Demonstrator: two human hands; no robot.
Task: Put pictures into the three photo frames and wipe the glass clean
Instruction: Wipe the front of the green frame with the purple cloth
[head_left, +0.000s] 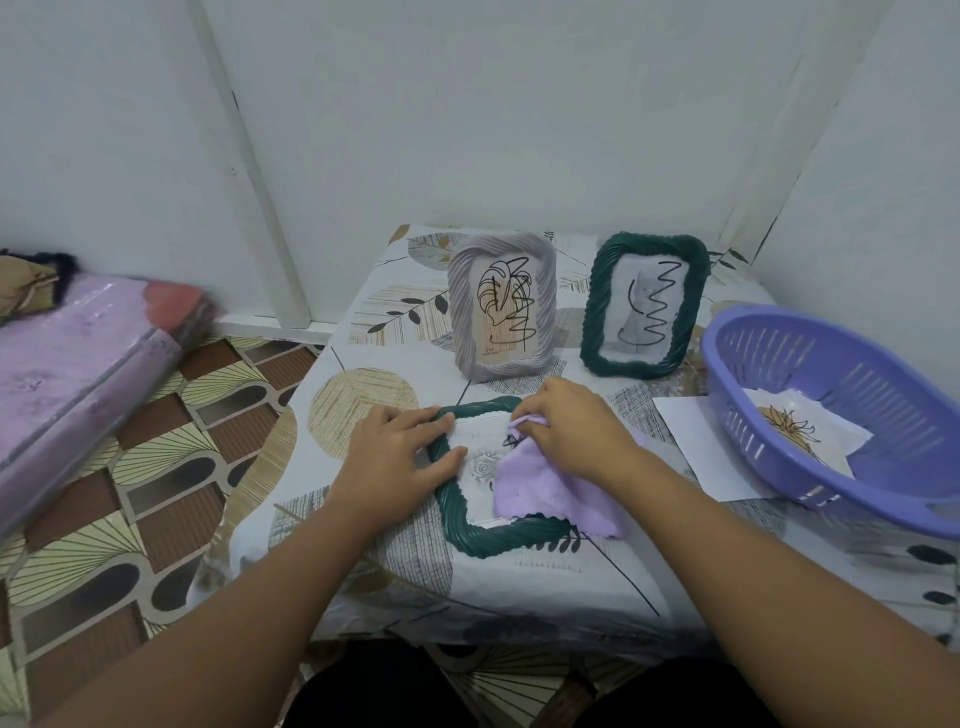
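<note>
A dark green photo frame (498, 540) lies flat on the table in front of me, with a picture under its glass. My left hand (400, 457) presses on its left side with straight fingers. My right hand (576, 426) grips a lilac cloth (540, 493) bunched against the glass, where a black scribble shows. Two more frames stand upright behind: a grey frame (501, 306) holding a leaf drawing and a green frame (644, 304) holding a grey picture. Black marker scribbles cross the glass of both.
A purple plastic basket (831, 431) at the right holds a printed picture (800, 431) and rests partly on a white sheet (696, 441). The low table (363, 374) has a leaf-patterned cover. A pink wrapped bundle (78, 364) lies on the floor at left. Walls close behind.
</note>
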